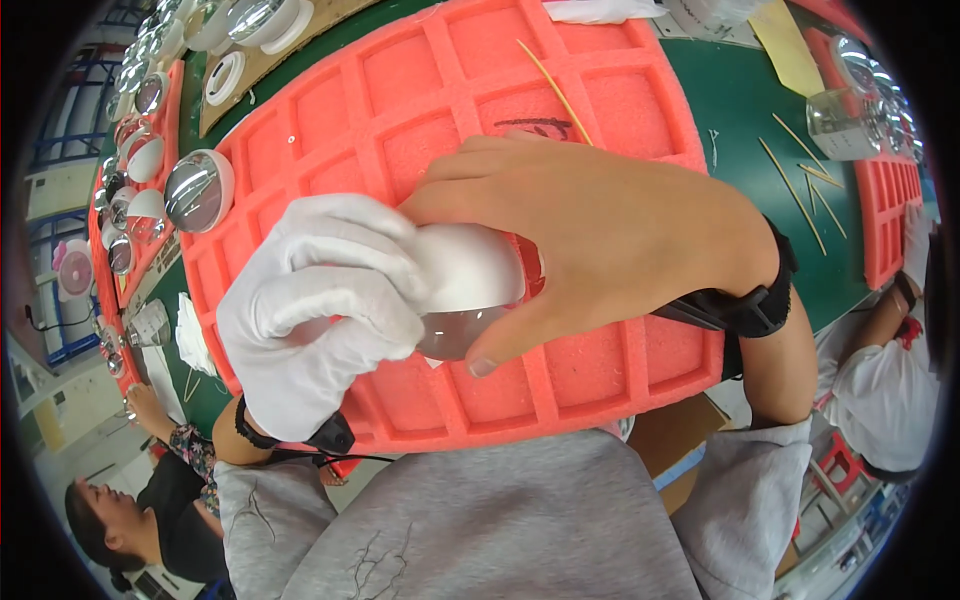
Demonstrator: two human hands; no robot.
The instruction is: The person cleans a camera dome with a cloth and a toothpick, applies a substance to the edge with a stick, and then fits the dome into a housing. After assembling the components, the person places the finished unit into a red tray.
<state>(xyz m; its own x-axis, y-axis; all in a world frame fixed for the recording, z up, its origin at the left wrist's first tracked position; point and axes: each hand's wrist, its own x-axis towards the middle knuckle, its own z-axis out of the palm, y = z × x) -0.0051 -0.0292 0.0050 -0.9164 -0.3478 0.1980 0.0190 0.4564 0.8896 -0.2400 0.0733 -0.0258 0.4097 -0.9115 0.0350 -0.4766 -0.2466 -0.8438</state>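
Observation:
Over the foam tray I hold a rounded globe (pixel 462 270), white on its upper part and clear, glass-like on its lower part. My left hand (pixel 325 300), in a white glove, grips its left side with curled fingers. Bare, my right hand (pixel 600 225) bends around its far and right sides, with the thumb by the lower clear part. A red patch (pixel 530 265) shows between globe and right palm; I cannot tell what it is. The hands hide much of the globe. Under them lies the red foam tray (pixel 405 75) with rectangular pockets.
A thin wooden stick (pixel 555 90) rests on the tray. A similar clear-and-white globe (pixel 199 190) sits at its left edge. More sticks (pixel 795 195) lie on the green table (pixel 735 110), near a clear jar (pixel 842 125). Co-workers sit left (pixel 165 510) and right (pixel 880 390).

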